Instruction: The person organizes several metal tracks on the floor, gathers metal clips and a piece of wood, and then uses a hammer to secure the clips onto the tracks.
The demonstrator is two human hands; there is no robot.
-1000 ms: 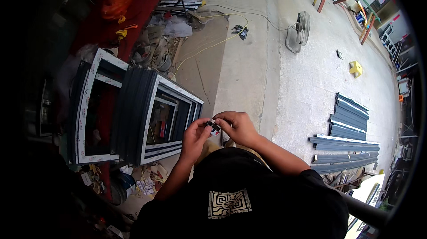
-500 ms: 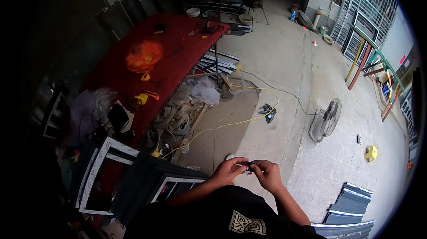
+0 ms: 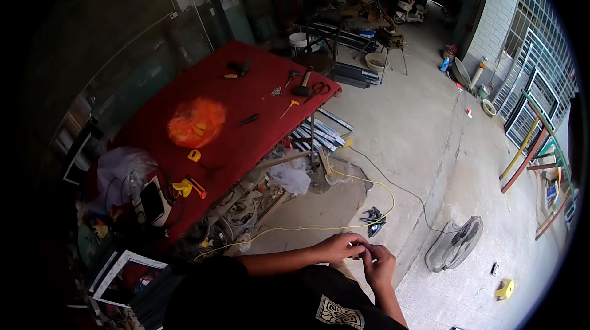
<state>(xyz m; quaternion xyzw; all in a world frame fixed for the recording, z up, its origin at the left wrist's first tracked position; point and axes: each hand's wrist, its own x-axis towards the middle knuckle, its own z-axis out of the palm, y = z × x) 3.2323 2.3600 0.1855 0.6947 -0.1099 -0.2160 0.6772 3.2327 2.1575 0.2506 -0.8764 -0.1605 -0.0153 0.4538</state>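
In front of my body, my left hand (image 3: 342,247) and my right hand (image 3: 380,265) meet at the fingertips, both with fingers closed in a pinch. Between them is a small dark piece, mostly hidden by the fingers, and I cannot make out its exact kind. Off to the left stands a table with a red cover (image 3: 236,164). On it lie an orange plastic bag (image 3: 198,123), a yellow tape measure (image 3: 194,155), a hammer (image 3: 302,90), scissors (image 3: 320,88) and a yellow-handled screwdriver (image 3: 290,107).
White-edged window frames (image 3: 130,284) lean at lower left. A yellow cable (image 3: 295,228) crosses the floor near my hands. To the right are a floor fan (image 3: 456,245) and a yellow stool (image 3: 504,289). Metal profiles (image 3: 316,135) lie beside the table, near clutter underneath.
My view has tilted up and turned, so the table sits lower in the picture. My hands have come closer together, and the small dark piece between them shows less.
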